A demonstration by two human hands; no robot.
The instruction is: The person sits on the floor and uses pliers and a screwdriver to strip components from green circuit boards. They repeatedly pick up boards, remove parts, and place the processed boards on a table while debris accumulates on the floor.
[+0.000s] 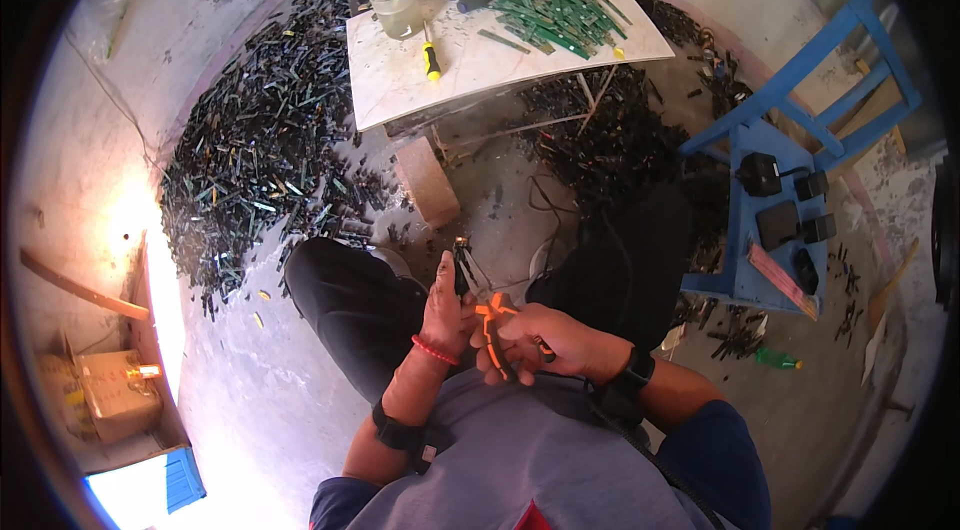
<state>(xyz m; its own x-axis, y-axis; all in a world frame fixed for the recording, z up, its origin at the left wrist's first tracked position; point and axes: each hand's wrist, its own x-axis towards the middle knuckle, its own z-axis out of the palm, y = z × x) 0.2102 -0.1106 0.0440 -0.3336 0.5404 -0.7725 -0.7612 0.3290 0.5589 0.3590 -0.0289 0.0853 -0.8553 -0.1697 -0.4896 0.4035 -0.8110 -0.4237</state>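
Left hand [446, 316]: pinching a small dark piece [461, 275], I judge.
Right hand [548, 335]: curled around orange-handled pliers [492, 342], just beside that piece.
Plier work: likely the step in hand; next, I'd need steadiness.

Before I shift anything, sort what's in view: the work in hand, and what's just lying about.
In hand:
- orange-and-black pliers, right hand
- small dark piece, left hand

Likely just lying about:
- green bottle on the floor
- cardboard box
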